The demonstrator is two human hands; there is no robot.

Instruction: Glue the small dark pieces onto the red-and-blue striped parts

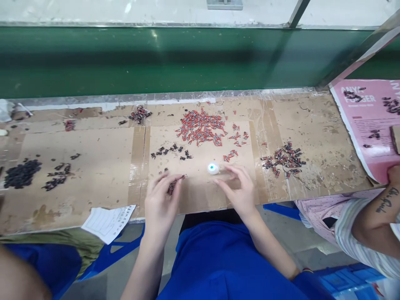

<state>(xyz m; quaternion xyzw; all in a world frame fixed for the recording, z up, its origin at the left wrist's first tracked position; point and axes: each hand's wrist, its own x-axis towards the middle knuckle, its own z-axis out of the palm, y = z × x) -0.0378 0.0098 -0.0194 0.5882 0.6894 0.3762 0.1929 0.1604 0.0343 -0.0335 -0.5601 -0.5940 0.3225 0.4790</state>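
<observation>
My left hand [162, 193] is over the cardboard, thumb and forefinger pinched on a small dark part [184, 176]. Beneath its fingers lies a small cluster of dark and red pieces [171, 188], partly hidden. My right hand [239, 187] has its thumb and fingers apart, with nothing visible between them. Just left of its fingertips is a round white piece with a blue eye-like centre [213, 168]. Beyond both hands spreads a large pile of small red parts with metal ends [201, 126]. Several black parts [171, 151] lie scattered in front of my left hand.
A pile of red-and-black parts [284, 159] lies to the right. Black pieces [22, 173] are heaped at far left, near a paper slip [109, 223] overhanging the edge. A pink printed sheet [365, 125] and a co-worker's tattooed arm [379, 216] are at right.
</observation>
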